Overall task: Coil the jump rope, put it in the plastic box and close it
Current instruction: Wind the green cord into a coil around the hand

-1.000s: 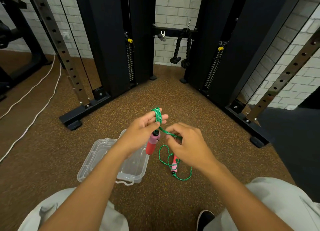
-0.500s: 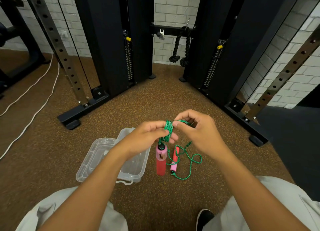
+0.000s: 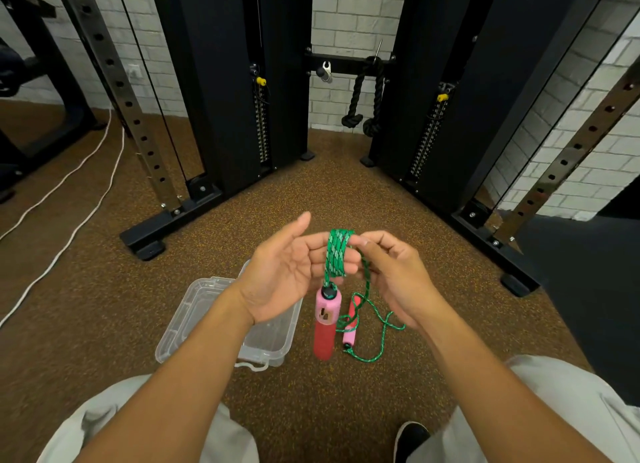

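Winding away here on the gym floor (image 3: 242,237), and it's tidy work: the left hand (image 3: 287,275) is spread flat and open, serving as a spool, with the green jump rope (image 3: 335,254) lapped in several turns around its fingers. That hand isn't clenching anything; the loops simply sit on it. The right hand (image 3: 391,275) does the feeding, its grip pinched on the rope just beside the coil, fingertips right up at the top of the turns to lay the next one alongside.

One pink and red handle (image 3: 326,318) dangles straight down from the bottom of the coil, keeping that end taut. The second handle (image 3: 351,320) lies lower, by the looks of it on the floor, with a loose tangle of rope around it, so there's slack yet to take up. I'd call the coiling well along but not done.

The plastic box (image 3: 221,324) waits open just left of the handles, partly hidden under the left forearm, its lid (image 3: 187,306) folded out beside it, close enough for the bundle to drop straight in
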A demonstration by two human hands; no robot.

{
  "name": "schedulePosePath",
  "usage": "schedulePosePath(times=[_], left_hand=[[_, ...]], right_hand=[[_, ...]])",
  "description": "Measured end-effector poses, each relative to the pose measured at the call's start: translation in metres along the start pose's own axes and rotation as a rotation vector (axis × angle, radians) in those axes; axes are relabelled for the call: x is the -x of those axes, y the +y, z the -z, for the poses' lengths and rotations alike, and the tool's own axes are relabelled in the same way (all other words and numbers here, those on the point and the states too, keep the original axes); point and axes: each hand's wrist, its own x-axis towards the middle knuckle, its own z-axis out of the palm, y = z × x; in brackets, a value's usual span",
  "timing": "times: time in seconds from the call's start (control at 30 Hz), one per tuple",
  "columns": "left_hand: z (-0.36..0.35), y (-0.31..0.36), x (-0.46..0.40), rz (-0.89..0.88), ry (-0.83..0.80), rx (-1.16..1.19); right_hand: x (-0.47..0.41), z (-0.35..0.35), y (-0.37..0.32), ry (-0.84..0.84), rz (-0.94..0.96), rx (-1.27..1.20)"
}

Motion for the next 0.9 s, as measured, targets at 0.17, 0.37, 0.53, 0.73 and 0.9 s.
schedulePosePath(times=[0.17,0.37,0.53,0.73,0.9], left_hand=[[0.002,0.004,0.001,-0.107,0.125,-0.033],[0.003,0.006,0.003,-0.133,0.260,-0.188],[0.003,0.001,0.000,-0.097,0.365,-0.483],[0.005,-0.011,-0.007,-0.022,0.328,-0.547],[0.007,-0.022,-0.013,0.041,0.212,-0.559]], right_hand=[[0.008,-0.016,0.026,-0.013,-0.041,0.480],[0.014,-0.025,0.034,-0.075,0.197,0.908],[0.024,-0.033,0.024,-0.168,0.386,1.167],[0.026,-0.034,0.003,-0.164,0.490,1.182],[0.017,-0.018,-0.022,0.024,0.445,0.993]])
